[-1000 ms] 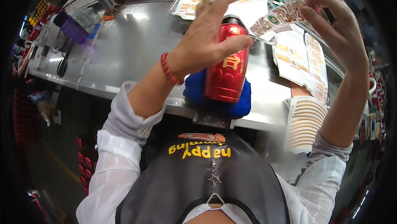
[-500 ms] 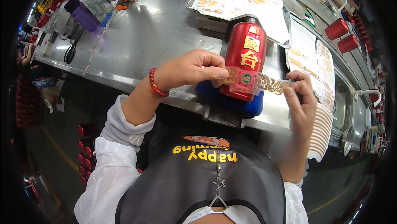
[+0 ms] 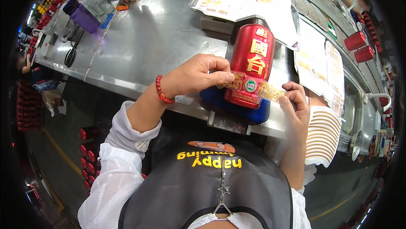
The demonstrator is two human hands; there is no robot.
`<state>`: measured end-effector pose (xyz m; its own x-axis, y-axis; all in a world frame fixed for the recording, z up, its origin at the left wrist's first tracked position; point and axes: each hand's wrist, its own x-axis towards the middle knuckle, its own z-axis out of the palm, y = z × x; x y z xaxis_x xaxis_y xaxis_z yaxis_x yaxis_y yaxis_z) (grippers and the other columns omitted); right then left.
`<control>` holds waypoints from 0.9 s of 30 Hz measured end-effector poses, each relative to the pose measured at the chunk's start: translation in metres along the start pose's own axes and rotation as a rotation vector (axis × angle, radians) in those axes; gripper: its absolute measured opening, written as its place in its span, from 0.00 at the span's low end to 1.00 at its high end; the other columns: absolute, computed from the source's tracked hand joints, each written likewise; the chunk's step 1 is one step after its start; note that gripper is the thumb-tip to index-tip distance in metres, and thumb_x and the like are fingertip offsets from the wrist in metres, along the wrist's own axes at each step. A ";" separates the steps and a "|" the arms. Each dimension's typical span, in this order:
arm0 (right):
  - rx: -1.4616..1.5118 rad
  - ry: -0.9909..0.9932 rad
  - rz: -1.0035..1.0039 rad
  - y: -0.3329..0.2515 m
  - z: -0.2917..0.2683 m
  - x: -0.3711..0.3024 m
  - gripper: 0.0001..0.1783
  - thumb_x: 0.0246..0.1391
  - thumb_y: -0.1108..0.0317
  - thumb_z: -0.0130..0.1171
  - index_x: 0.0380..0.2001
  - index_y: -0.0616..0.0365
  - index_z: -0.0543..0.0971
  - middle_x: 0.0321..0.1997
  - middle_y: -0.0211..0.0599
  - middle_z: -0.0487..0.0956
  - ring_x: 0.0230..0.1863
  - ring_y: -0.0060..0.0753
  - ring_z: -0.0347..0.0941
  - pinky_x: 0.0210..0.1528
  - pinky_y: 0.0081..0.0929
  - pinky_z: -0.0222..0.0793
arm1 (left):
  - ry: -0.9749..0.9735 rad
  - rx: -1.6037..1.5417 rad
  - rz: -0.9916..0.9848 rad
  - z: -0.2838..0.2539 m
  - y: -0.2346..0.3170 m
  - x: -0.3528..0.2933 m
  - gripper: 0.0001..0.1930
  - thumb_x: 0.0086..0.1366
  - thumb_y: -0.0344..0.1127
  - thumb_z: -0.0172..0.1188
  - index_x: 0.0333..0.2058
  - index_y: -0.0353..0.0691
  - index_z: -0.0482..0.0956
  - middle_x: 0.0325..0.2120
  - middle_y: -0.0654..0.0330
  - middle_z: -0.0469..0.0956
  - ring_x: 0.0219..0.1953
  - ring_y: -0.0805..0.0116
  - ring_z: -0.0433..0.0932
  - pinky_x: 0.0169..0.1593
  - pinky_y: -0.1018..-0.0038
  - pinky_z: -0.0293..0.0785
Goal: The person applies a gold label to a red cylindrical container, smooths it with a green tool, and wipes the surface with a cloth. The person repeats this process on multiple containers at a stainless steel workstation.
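A red bottle with gold characters lies tilted on a blue cushion at the bench's near edge, its dark neck pointing away from me. Across its lower part stretches a clear decal strip with gold patterns and a round green-and-white emblem. My left hand pinches the strip's left end between thumb and fingers, close against the bottle's side. The right end is pinched by my right hand, a little off the bottle. The strip's middle lies over the red surface; I cannot tell whether it sticks there.
Decal sheets lie on a tray behind the bottle, with more sheets to the right. A purple bottle and black scissors are at the far left. A striped white stack hangs at the right edge. Red cups stand farther right.
My right hand has moved slightly left and down, bringing the strip closer across the bottle. The left hand keeps its pinch. On the conveyor at the back, red items have shifted.
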<state>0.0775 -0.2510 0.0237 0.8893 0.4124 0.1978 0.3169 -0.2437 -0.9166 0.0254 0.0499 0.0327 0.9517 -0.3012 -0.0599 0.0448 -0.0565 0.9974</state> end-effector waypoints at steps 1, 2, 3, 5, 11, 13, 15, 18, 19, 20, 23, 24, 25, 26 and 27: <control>0.001 -0.002 0.001 0.000 0.000 0.000 0.08 0.57 0.72 0.63 0.27 0.62 0.75 0.48 0.41 0.74 0.53 0.33 0.69 0.59 0.27 0.60 | -0.002 0.013 -0.001 0.000 0.001 0.000 0.15 0.71 0.40 0.60 0.29 0.35 0.78 0.27 0.66 0.75 0.32 0.78 0.72 0.38 0.77 0.71; 0.002 -0.005 0.001 0.001 0.000 0.000 0.08 0.57 0.72 0.63 0.27 0.62 0.75 0.48 0.41 0.74 0.53 0.33 0.69 0.59 0.27 0.60 | -0.005 0.026 -0.002 0.000 0.001 0.000 0.15 0.71 0.41 0.60 0.29 0.34 0.78 0.27 0.65 0.75 0.32 0.77 0.72 0.38 0.77 0.70; 0.004 -0.007 0.000 0.001 0.001 0.000 0.08 0.57 0.72 0.63 0.27 0.62 0.75 0.47 0.41 0.74 0.53 0.33 0.68 0.59 0.27 0.60 | -0.004 0.030 -0.003 0.000 0.002 0.001 0.16 0.71 0.41 0.60 0.29 0.34 0.78 0.27 0.65 0.75 0.32 0.77 0.72 0.38 0.76 0.70; 0.002 -0.011 0.002 0.003 0.001 0.000 0.08 0.57 0.72 0.63 0.27 0.62 0.75 0.47 0.41 0.74 0.53 0.33 0.69 0.59 0.27 0.60 | -0.002 0.037 -0.003 0.001 0.002 0.001 0.16 0.71 0.41 0.60 0.28 0.34 0.78 0.26 0.65 0.74 0.32 0.77 0.72 0.38 0.76 0.70; -0.008 -0.022 0.004 0.008 0.002 0.002 0.08 0.57 0.72 0.63 0.27 0.62 0.75 0.46 0.42 0.75 0.53 0.33 0.69 0.58 0.27 0.61 | 0.003 0.060 -0.006 0.000 0.000 0.003 0.15 0.70 0.40 0.60 0.28 0.34 0.78 0.26 0.64 0.74 0.33 0.76 0.72 0.39 0.76 0.70; -0.014 -0.025 0.005 0.009 0.002 0.003 0.08 0.57 0.72 0.63 0.27 0.62 0.75 0.46 0.42 0.75 0.52 0.33 0.69 0.58 0.27 0.61 | 0.000 0.080 -0.005 0.000 0.002 0.003 0.15 0.70 0.40 0.60 0.28 0.34 0.78 0.26 0.64 0.74 0.33 0.76 0.72 0.40 0.75 0.70; -0.013 -0.030 0.011 0.011 0.004 0.003 0.08 0.57 0.73 0.63 0.27 0.62 0.75 0.46 0.43 0.75 0.52 0.33 0.70 0.58 0.27 0.61 | -0.002 0.088 -0.006 0.000 0.003 0.003 0.15 0.70 0.40 0.61 0.28 0.34 0.78 0.27 0.64 0.74 0.34 0.75 0.71 0.40 0.75 0.70; -0.011 -0.045 0.017 0.012 0.005 0.004 0.07 0.56 0.73 0.62 0.27 0.62 0.75 0.47 0.43 0.75 0.52 0.33 0.70 0.57 0.27 0.61 | 0.002 0.089 0.026 -0.001 0.001 0.003 0.15 0.70 0.40 0.61 0.28 0.35 0.77 0.26 0.65 0.74 0.32 0.77 0.71 0.39 0.76 0.70; -0.012 -0.051 0.020 0.012 0.005 0.004 0.07 0.56 0.73 0.62 0.27 0.62 0.75 0.47 0.42 0.75 0.52 0.33 0.70 0.57 0.27 0.61 | 0.002 0.088 0.063 -0.001 -0.003 0.004 0.15 0.70 0.39 0.61 0.28 0.35 0.77 0.25 0.66 0.74 0.31 0.78 0.70 0.37 0.77 0.70; -0.012 -0.054 0.017 0.013 0.005 0.004 0.08 0.56 0.73 0.63 0.27 0.62 0.75 0.47 0.42 0.75 0.52 0.33 0.70 0.57 0.27 0.62 | 0.001 0.088 0.100 0.000 -0.004 0.005 0.14 0.70 0.39 0.61 0.28 0.35 0.76 0.24 0.67 0.73 0.30 0.80 0.70 0.36 0.78 0.70; -0.011 -0.061 0.012 0.015 0.005 0.005 0.08 0.56 0.72 0.63 0.27 0.62 0.74 0.47 0.42 0.75 0.52 0.33 0.70 0.57 0.27 0.62 | -0.014 0.080 -0.015 -0.002 0.003 0.003 0.15 0.70 0.41 0.61 0.28 0.35 0.78 0.27 0.63 0.74 0.34 0.75 0.71 0.42 0.75 0.70; -0.012 -0.064 0.011 0.015 0.005 0.005 0.08 0.56 0.72 0.63 0.27 0.62 0.74 0.47 0.42 0.75 0.51 0.33 0.70 0.56 0.27 0.62 | -0.013 0.088 -0.011 -0.002 0.003 0.003 0.15 0.70 0.41 0.61 0.28 0.35 0.78 0.27 0.63 0.74 0.34 0.75 0.72 0.42 0.75 0.70; -0.012 -0.067 0.008 0.015 0.005 0.006 0.08 0.56 0.72 0.63 0.27 0.62 0.74 0.47 0.42 0.75 0.51 0.33 0.70 0.56 0.27 0.62 | -0.012 0.098 -0.007 -0.002 0.002 0.003 0.15 0.70 0.41 0.61 0.29 0.35 0.78 0.27 0.63 0.74 0.34 0.75 0.72 0.42 0.75 0.70; -0.019 -0.069 0.003 0.016 0.005 0.006 0.08 0.56 0.72 0.63 0.27 0.62 0.74 0.47 0.42 0.75 0.51 0.33 0.70 0.56 0.27 0.62 | -0.011 0.107 -0.003 -0.002 0.002 0.003 0.15 0.70 0.41 0.61 0.29 0.35 0.78 0.28 0.63 0.74 0.34 0.75 0.72 0.42 0.75 0.70; -0.026 -0.071 -0.002 0.017 0.004 0.006 0.08 0.56 0.72 0.63 0.27 0.62 0.74 0.47 0.42 0.75 0.51 0.33 0.70 0.56 0.27 0.62 | -0.011 0.103 0.001 -0.002 0.002 0.003 0.15 0.70 0.41 0.61 0.29 0.36 0.78 0.28 0.64 0.74 0.34 0.75 0.72 0.42 0.75 0.70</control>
<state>0.0871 -0.2489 0.0075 0.8632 0.4742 0.1735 0.3279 -0.2651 -0.9067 0.0286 0.0509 0.0342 0.9484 -0.3113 -0.0599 0.0120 -0.1536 0.9881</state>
